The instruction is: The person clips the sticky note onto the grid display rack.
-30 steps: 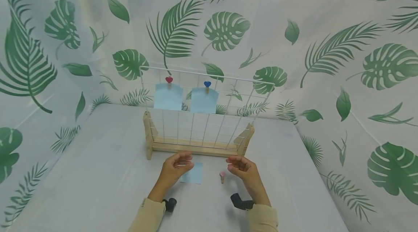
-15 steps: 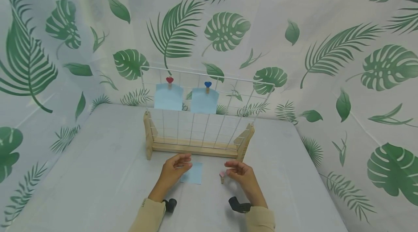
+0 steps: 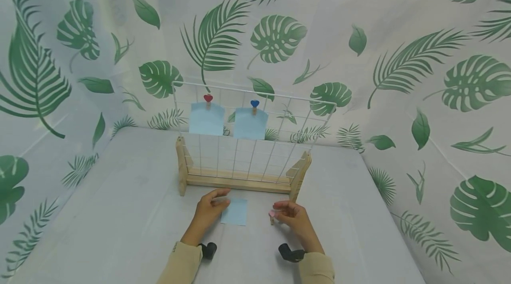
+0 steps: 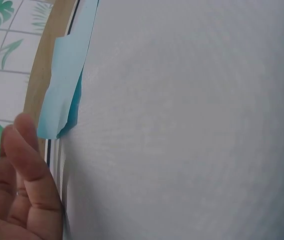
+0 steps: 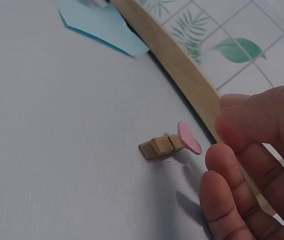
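A light blue sheet of paper (image 3: 236,213) lies on the table in front of the rack, one edge curling up in the left wrist view. My left hand (image 3: 207,209), fingers relaxed and apart, hovers at the sheet's left side and holds nothing. To the right of the sheet lies a small wooden clothespin with a pink heart (image 5: 162,145) on its end. My right hand (image 3: 296,219) is close beside it with loosely bent fingers; in the right wrist view its fingertips (image 5: 219,155) stand just short of the pink heart.
Behind the hands stands a white wire grid rack (image 3: 255,155) on a wooden base (image 3: 239,183). Two blue sheets hang on it, one under a red heart clothespin (image 3: 208,98), one under a blue heart clothespin (image 3: 254,104). A leaf-print curtain (image 3: 327,17) encloses the table.
My right hand has come down and to the left, closer to the pink heart clothespin. My left hand has shifted slightly down and left beside the blue sheet.
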`<state>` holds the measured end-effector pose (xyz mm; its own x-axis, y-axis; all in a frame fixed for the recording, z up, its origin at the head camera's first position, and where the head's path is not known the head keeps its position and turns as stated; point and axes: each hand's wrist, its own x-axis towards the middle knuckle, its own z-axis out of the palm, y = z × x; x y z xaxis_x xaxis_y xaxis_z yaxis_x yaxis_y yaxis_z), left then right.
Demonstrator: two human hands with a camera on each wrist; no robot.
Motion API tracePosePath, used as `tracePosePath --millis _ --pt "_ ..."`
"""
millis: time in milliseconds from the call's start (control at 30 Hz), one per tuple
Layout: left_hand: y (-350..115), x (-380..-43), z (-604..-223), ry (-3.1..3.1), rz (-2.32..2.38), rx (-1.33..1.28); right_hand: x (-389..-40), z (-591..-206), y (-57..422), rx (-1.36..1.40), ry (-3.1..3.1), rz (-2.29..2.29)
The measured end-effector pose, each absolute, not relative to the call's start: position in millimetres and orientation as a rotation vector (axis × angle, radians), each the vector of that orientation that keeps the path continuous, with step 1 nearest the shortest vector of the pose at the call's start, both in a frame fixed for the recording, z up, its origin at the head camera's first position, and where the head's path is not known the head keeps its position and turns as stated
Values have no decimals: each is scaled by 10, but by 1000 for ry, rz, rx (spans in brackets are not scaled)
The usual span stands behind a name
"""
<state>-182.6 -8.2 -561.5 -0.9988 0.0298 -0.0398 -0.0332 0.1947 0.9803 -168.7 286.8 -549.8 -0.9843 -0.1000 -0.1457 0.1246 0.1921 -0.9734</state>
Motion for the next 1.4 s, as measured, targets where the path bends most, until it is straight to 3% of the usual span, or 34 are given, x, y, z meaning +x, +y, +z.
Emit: tracePosePath --millis 700,1400 --pt "-77 -1931 -5595 2542 1635 -160 -1674 -5635 2735 80 2633 -1677" --pt "-80 -1977 -5565 2685 1475 -39 -1674 -5660 2761 104 2708 -1523"
